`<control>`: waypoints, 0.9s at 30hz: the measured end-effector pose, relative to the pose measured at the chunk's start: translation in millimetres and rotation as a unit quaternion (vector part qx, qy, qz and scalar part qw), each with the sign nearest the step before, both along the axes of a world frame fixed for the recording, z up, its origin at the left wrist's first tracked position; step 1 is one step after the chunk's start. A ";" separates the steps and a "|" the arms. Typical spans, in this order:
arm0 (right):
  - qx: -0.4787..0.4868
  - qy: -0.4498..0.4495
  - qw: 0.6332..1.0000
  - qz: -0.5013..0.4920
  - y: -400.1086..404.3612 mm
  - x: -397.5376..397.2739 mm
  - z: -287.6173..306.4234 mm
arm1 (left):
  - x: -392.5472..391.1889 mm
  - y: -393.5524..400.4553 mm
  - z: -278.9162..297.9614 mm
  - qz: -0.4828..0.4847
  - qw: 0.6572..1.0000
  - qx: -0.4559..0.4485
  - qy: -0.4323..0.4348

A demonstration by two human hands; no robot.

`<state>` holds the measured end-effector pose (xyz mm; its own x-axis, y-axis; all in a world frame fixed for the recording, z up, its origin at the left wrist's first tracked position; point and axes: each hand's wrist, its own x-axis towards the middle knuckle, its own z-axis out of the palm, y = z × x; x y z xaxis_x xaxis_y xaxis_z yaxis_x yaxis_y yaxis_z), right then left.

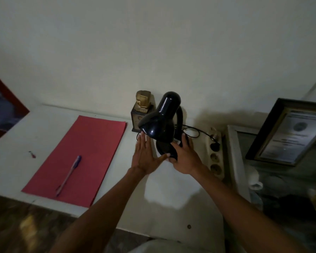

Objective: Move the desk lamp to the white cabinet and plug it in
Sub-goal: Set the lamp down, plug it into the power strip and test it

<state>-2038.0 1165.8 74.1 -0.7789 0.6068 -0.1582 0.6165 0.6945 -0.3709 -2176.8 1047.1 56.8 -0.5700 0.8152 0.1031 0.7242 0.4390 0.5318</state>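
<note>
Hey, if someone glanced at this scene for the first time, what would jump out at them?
The glossy black desk lamp stands at the centre near the wall, with the left hand open beside its base and the right hand wrapped around the base. Left of it, a red paper sheet lies flat on the white surface with a purple pen on top. A small gold bust figurine sits just behind the lamp.

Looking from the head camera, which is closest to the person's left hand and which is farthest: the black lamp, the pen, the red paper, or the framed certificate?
From the left hand:
1. Lamp, right beside it, thumb at its base.
2. Red paper, to the left on the white top.
3. Pen, farther left, lying on that paper.
4. Framed certificate, far right, past the right hand.
</note>
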 end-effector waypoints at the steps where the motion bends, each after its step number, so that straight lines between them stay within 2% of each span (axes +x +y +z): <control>1: 0.006 0.007 1.000 -0.002 -0.7 0.0 -1.6 | 1.3 -0.9 0.9 0.010 1.000 0.008 0.011; 4: 0.012 0.026 0.999 -0.019 -6.6 -1.2 -5.5 | 4.9 -6.0 -0.9 0.034 0.996 0.056 0.056; 7: 0.017 0.038 0.999 -0.034 -11.9 -2.0 -7.8 | 0.4 -8.2 -3.2 0.052 0.995 0.078 0.043; 11: 0.013 0.033 0.999 -0.041 -12.7 -2.1 -6.5 | -7.1 0.2 -2.5 -0.012 0.999 0.041 -0.006; 14: 0.021 0.026 0.999 -0.042 -13.2 -1.9 -7.4 | -7.8 0.6 -13.0 -0.036 0.997 -0.059 0.033; 16: 0.026 0.023 0.998 -0.046 -14.0 -0.6 -8.1 | -7.1 0.5 -19.5 -0.036 0.994 -0.092 0.049; 20: 0.032 0.029 0.998 -0.052 -16.2 0.9 -7.9 | -8.9 -1.0 -18.5 -0.044 0.994 -0.098 0.023; 27: 0.055 0.059 0.994 -0.075 -34.1 4.3 -14.5 | 10.3 -31.4 -31.9 -0.010 0.997 -0.061 0.037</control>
<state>-2033.8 1131.7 59.6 -0.6869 0.7268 0.0024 0.6734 0.6377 -0.3739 -2166.5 1015.6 24.9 -0.5480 0.8354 0.0435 0.7687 0.4824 0.4200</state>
